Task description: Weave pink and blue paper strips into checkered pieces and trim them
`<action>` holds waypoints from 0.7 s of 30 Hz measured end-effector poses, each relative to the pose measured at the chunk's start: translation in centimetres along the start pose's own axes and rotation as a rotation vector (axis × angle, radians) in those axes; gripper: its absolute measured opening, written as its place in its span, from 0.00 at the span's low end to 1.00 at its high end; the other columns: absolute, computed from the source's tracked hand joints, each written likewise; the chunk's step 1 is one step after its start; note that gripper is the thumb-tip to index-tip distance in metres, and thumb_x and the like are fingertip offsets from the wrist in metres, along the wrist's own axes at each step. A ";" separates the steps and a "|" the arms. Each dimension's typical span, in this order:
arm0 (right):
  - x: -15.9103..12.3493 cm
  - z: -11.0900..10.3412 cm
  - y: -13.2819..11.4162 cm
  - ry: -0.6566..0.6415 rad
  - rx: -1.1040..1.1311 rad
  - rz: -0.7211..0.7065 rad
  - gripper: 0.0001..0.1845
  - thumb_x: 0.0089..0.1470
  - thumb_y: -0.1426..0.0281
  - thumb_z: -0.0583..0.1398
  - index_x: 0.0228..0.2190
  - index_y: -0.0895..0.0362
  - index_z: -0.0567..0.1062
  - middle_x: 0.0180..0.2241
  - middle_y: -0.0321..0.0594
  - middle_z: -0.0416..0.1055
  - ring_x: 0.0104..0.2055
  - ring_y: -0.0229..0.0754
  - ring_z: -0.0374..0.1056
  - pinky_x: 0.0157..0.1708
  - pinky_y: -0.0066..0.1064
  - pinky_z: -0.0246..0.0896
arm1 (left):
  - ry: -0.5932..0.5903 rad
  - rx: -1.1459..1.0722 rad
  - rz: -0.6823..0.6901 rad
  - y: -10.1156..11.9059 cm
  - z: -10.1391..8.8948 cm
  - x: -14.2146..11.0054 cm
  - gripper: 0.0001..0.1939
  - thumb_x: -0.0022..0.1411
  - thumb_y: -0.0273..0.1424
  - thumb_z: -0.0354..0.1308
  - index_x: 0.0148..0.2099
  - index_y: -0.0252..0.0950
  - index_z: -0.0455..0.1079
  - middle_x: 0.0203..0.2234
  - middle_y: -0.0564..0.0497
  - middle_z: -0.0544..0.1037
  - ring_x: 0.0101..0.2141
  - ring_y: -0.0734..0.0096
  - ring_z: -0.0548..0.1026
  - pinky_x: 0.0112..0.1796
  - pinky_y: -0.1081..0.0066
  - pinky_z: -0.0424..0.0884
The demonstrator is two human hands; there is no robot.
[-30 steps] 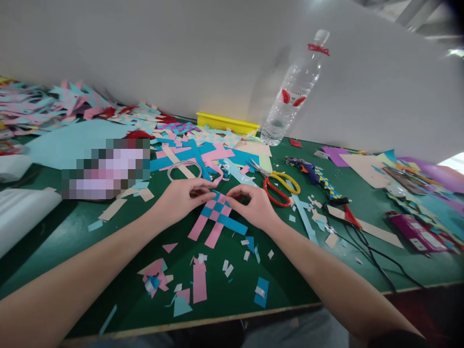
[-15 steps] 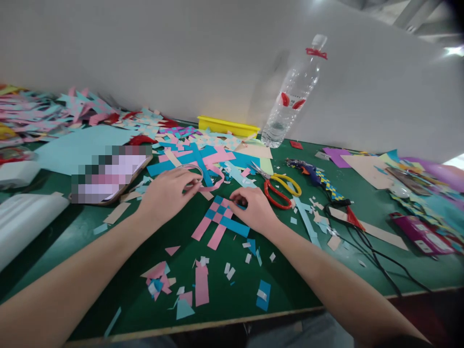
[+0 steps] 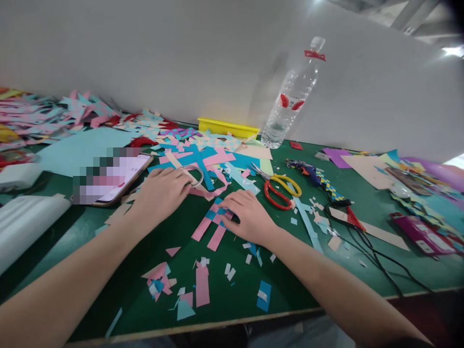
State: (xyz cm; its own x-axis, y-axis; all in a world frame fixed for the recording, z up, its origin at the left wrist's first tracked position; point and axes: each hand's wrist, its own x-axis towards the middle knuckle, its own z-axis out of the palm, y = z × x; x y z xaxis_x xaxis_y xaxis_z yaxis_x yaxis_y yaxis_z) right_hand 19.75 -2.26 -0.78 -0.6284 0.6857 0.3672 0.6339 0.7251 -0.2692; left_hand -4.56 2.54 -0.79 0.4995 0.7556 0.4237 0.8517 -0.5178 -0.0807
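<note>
My left hand [image 3: 165, 188] is closed, its fingers curled at the left side of a thin, pale ring [image 3: 198, 178] that looks like a narrow roll of tape; the fingertips are partly hidden. Just beyond it lies a curled pink paper strip [image 3: 218, 185]. A small woven piece of pink and blue paper strips [image 3: 203, 226] rests flat on the green table, with loose pink ends toward me. Over its right side, my right hand [image 3: 248, 215] is open, thumb and fingers apart, covering most of its blue strip. Red-and-yellow scissors [image 3: 277, 192] lie beyond that hand.
A phone [image 3: 123, 176] lies to the left, near a white roll [image 3: 32, 227]. Paper scraps [image 3: 202, 285] litter the table front. A water bottle [image 3: 292, 96] leans on the grey wall behind. To the right are a glue gun [image 3: 308, 173], black cables [image 3: 377, 256] and a purple packet [image 3: 420, 234].
My left hand has drawn back slightly left, exposing more of the ring. My right hand has shifted left and lower over the woven paper, and its fingers have spread from a pinch.
</note>
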 end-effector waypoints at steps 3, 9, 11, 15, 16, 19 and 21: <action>0.0 0.1 0.1 0.000 0.017 -0.002 0.11 0.58 0.66 0.55 0.41 0.58 0.72 0.41 0.43 0.71 0.44 0.44 0.63 0.45 0.38 0.54 | -0.042 -0.039 0.012 -0.2 0.0 -0.1 0.17 0.63 0.25 0.43 0.44 0.38 0.72 0.43 0.46 0.78 0.43 0.54 0.73 0.43 0.57 0.62; 0.0 0.1 0.3 0.019 0.047 0.015 0.10 0.57 0.69 0.56 0.40 0.58 0.72 0.41 0.43 0.72 0.45 0.45 0.64 0.48 0.39 0.55 | -0.088 0.052 -0.024 0.0 -0.4 -0.2 0.17 0.59 0.25 0.45 0.45 0.35 0.72 0.41 0.41 0.78 0.43 0.49 0.73 0.42 0.54 0.61; 0.0 0.2 0.3 0.035 0.053 0.007 0.11 0.57 0.68 0.56 0.41 0.57 0.72 0.42 0.43 0.72 0.47 0.45 0.64 0.50 0.40 0.54 | -0.103 0.061 -0.031 0.1 -0.4 -0.3 0.17 0.58 0.24 0.46 0.46 0.35 0.72 0.42 0.42 0.78 0.43 0.49 0.73 0.42 0.54 0.61; 0.1 0.2 0.2 0.067 0.054 0.009 0.11 0.57 0.68 0.55 0.42 0.57 0.71 0.43 0.43 0.72 0.48 0.45 0.63 0.52 0.40 0.53 | -0.088 0.049 -0.047 0.1 -0.4 -0.3 0.17 0.61 0.24 0.44 0.45 0.38 0.71 0.44 0.44 0.77 0.43 0.51 0.73 0.43 0.53 0.60; 0.1 0.2 0.2 0.071 0.052 0.018 0.11 0.58 0.68 0.55 0.42 0.57 0.71 0.44 0.43 0.72 0.48 0.45 0.64 0.52 0.40 0.54 | -0.075 0.039 -0.050 0.1 -0.4 -0.3 0.17 0.62 0.25 0.44 0.45 0.39 0.71 0.45 0.45 0.77 0.43 0.51 0.73 0.43 0.53 0.59; 0.1 0.0 0.2 0.074 0.040 0.058 0.12 0.58 0.68 0.54 0.43 0.57 0.71 0.45 0.44 0.71 0.49 0.44 0.63 0.53 0.40 0.54 | -0.038 0.003 -0.054 0.1 -0.4 -0.2 0.16 0.64 0.26 0.43 0.45 0.38 0.71 0.45 0.45 0.76 0.44 0.53 0.73 0.47 0.54 0.58; 0.1 -0.2 0.2 0.066 0.025 0.083 0.12 0.59 0.68 0.53 0.43 0.57 0.71 0.49 0.44 0.69 0.53 0.45 0.62 0.54 0.41 0.54 | -0.029 -0.028 -0.052 0.1 -0.4 -0.2 0.16 0.65 0.27 0.42 0.47 0.38 0.71 0.46 0.45 0.76 0.45 0.53 0.72 0.48 0.54 0.57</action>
State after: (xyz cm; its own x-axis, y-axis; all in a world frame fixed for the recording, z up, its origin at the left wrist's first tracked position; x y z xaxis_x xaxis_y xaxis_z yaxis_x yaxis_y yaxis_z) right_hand 19.90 -2.02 -0.63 -0.5424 0.7384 0.4006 0.6707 0.6678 -0.3228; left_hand -4.66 2.17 -0.50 0.4598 0.7927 0.4002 0.8719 -0.4885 -0.0341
